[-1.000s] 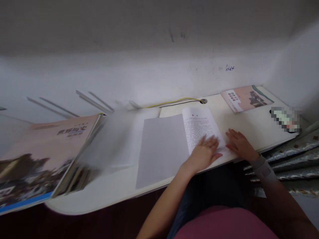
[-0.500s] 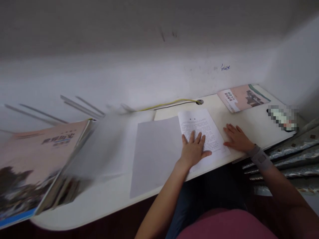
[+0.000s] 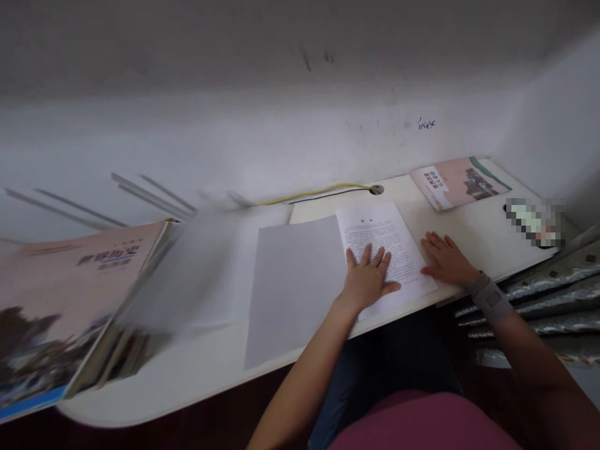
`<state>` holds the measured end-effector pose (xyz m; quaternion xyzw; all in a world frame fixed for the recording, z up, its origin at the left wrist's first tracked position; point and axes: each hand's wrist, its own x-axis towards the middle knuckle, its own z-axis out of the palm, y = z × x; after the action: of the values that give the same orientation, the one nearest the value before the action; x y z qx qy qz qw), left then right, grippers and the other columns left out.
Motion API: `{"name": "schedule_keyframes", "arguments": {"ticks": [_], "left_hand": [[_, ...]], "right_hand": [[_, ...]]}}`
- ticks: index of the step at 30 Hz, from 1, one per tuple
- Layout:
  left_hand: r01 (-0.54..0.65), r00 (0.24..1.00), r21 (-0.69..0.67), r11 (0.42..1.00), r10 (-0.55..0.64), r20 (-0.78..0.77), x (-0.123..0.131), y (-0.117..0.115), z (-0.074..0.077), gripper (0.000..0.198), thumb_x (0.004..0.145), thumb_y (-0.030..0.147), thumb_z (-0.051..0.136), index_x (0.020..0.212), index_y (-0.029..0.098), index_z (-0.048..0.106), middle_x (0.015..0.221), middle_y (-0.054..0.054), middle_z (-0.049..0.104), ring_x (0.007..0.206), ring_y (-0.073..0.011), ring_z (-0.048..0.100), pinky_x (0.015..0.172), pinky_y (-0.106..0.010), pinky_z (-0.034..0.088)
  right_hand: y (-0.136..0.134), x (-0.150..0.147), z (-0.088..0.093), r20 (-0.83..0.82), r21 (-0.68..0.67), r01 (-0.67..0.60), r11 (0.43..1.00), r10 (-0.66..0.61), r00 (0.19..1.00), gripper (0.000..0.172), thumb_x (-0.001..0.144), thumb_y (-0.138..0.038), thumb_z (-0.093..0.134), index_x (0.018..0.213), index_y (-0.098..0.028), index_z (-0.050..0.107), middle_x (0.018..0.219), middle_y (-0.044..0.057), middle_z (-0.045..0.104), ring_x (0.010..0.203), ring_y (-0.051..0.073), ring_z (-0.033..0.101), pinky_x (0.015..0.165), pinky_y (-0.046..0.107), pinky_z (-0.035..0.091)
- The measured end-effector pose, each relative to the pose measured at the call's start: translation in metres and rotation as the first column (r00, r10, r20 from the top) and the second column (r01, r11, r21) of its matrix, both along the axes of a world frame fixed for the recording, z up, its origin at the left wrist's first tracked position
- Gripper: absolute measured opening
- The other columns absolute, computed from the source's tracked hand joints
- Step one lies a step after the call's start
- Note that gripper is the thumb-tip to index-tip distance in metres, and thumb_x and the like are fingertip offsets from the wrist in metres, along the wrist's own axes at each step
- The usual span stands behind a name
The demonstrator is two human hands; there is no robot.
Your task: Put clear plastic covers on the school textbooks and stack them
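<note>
White desk [image 3: 201,372], open book [image 3: 323,269] lengthwise, top toward wall [image 3: 281,144].

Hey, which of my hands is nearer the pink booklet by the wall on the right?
Right. Your right hand is in front of the pink booklet; your left hand lies farther off, on the printed page.

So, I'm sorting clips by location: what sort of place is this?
Likely a study nook, home or school unclear: a desk against a wall, an open book, and a pink-covered book to its right.
</note>
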<state>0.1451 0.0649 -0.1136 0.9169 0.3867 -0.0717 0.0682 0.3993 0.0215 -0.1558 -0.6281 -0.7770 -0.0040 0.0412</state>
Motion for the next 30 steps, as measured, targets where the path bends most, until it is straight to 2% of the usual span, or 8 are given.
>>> {"name": "schedule_keyframes", "arguments": {"ticks": [20,30], "left_hand": [[0.011,1.000,-0.026,1.000,-0.011,0.009,0.011,0.002,-0.001,0.080,0.082,0.070,0.027,0.146,0.023,0.019,0.152,-0.009,0.021,0.140,-0.0377,0.010,0.102,-0.072,0.007],[0.039,0.999,-0.066,0.997,-0.038,0.019,0.014,0.004,0.001,0.080,0.082,0.068,0.035,0.146,0.022,0.021,0.152,-0.012,0.021,0.139,-0.0376,0.011,0.101,-0.072,0.007]], "right_hand": [[0.000,-0.001,0.003,-0.022,-0.010,-0.008,1.000,0.008,1.000,0.081,0.084,-0.064,0.040,0.139,-0.006,0.034,0.145,0.023,0.032,0.136,0.032,0.025,0.107,0.051,0.021],[0.001,0.000,0.001,-0.041,-0.022,-0.014,1.000,0.013,0.999,0.085,0.081,-0.069,0.039,0.140,-0.008,0.032,0.146,0.023,0.030,0.137,0.032,0.023,0.108,0.052,0.020]]}}
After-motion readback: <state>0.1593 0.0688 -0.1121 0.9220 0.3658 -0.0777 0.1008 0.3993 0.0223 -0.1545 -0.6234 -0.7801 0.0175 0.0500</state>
